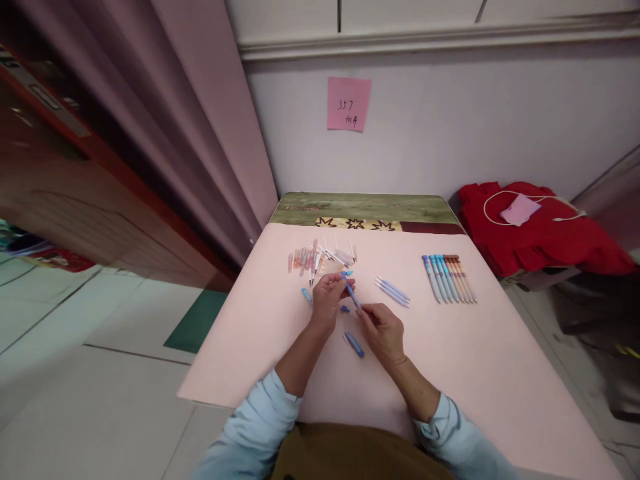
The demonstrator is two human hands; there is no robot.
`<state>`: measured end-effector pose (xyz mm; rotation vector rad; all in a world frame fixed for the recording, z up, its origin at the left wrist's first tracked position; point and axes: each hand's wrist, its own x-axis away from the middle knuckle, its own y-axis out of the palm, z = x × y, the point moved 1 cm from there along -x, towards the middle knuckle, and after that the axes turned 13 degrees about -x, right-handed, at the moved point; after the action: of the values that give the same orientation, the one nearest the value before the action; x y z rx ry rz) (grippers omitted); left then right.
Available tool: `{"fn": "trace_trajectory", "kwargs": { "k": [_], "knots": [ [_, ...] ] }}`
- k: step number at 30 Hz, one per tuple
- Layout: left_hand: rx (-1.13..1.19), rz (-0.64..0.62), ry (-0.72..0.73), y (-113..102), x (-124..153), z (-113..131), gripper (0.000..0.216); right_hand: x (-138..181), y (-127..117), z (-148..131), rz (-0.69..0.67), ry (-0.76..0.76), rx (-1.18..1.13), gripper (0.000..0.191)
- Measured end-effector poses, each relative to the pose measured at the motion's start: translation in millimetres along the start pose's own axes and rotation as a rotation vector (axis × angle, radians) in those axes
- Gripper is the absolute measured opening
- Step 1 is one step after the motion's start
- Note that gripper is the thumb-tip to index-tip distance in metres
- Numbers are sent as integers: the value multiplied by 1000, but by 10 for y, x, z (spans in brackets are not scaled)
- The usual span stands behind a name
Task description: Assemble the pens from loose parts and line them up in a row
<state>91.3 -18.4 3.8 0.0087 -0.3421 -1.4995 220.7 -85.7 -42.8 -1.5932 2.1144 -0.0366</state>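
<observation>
A slim blue pen [353, 295] slants between my two hands over the table. My left hand [327, 297] is closed on its upper end, where a light-blue tip piece shows. Around the lower end, the fingers of my right hand [384, 327] pinch the barrel. Under the hands lies a small dark-blue part [345, 309]. Closer to me rests a short blue pen piece [355, 344]. A light-blue piece [307, 295] is partly hidden beside my left hand. Several pale blue-violet sticks [393, 292] lie together right of the hands.
Several pens [449, 279], blue then brown, form a row at the right of the pink-covered table [240, 340]. Behind my left hand lie clear pinkish tubes [303, 260] and thin white sticks [327, 252]. A red cloth [560, 233] with a white cable is beyond the right edge.
</observation>
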Motion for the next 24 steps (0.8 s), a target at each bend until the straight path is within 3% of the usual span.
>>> {"fn": "trace_trajectory", "kwargs": {
  "k": [9,13,18,21,24],
  "knots": [
    [10,8,29,13,25,32,37,24,13,-6,63,-13,-19,22],
    [-68,-12,51,-20,36,69,40,-48,-90,-68,116,-62,16,21],
    [-289,121,186,-288,109,39,34,-273,-556,67,334,-6,86,24],
    [-433,225,270,-539,154,-18,29,-411,-912,260,458,127,245,25],
    [-618,336,382,-744,189,-63,30,-528,-1159,433,495,234,388,26]
  ]
}}
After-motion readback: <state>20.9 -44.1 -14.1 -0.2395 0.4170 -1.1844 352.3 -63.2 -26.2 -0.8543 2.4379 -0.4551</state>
